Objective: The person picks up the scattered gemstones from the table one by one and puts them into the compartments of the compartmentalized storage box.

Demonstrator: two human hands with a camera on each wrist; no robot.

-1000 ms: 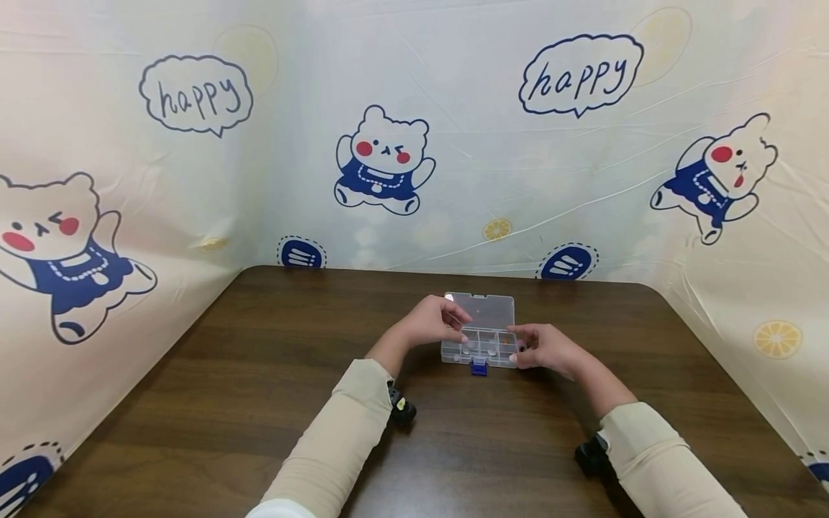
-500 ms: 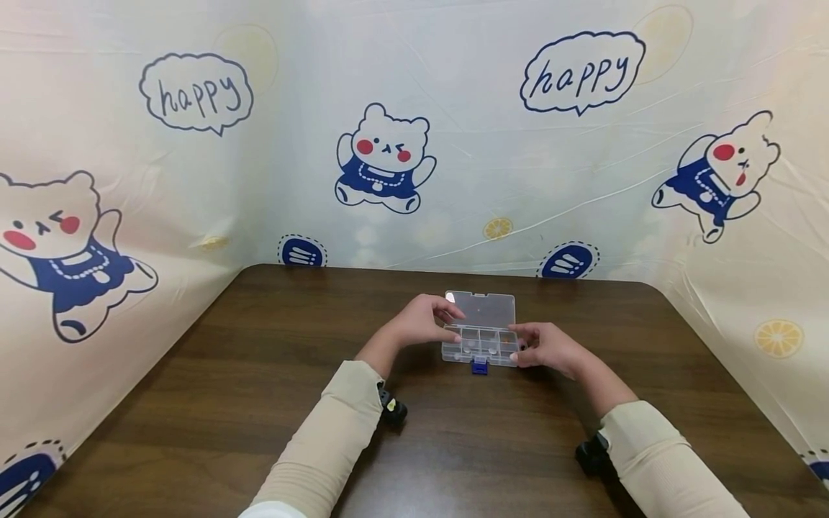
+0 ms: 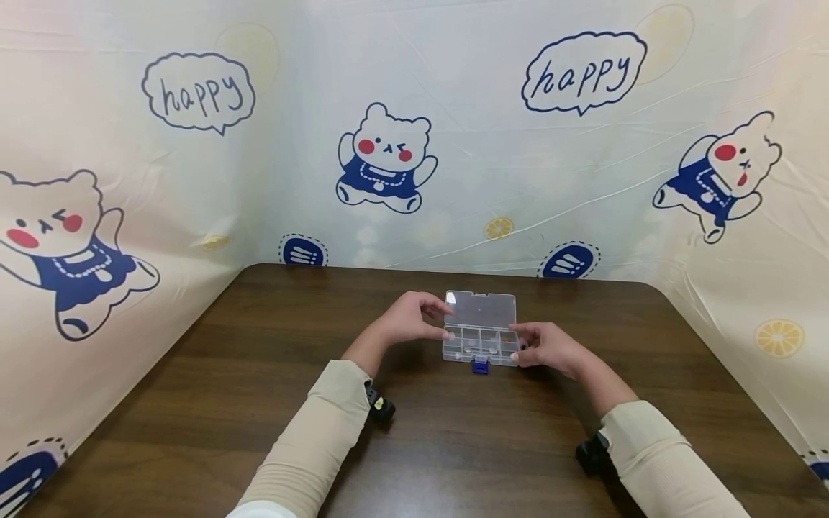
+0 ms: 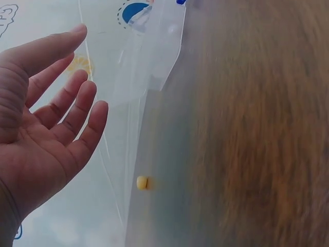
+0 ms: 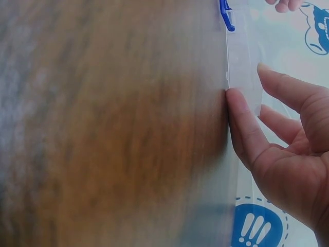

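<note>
A clear plastic compartment box point(image 3: 481, 347) sits on the table, its see-through lid point(image 3: 482, 311) raised at the back. A blue latch point(image 3: 480, 366) hangs at its front. Small pale round pieces and an orange one show in the compartments. My right hand point(image 3: 547, 349) grips the box's right end, thumb at the front corner and fingers towards the back. At the left end is my left hand point(image 3: 414, 319), fingers loosely extended; in the left wrist view nothing is in the left hand point(image 4: 51, 108). A small yellow piece point(image 4: 142, 182) lies on the table beyond the box.
The brown wooden table point(image 3: 259, 403) reaches back to a printed cloth backdrop point(image 3: 466, 144) that also closes both sides. A small dark piece point(image 3: 524, 347) shows beside the right fingers. Black cameras are strapped at the left wrist point(image 3: 381, 409) and right wrist point(image 3: 591, 456).
My left hand has moved left, from over the left compartments to the box's left end. The right hand and the box have stayed in place, with the lid still raised.
</note>
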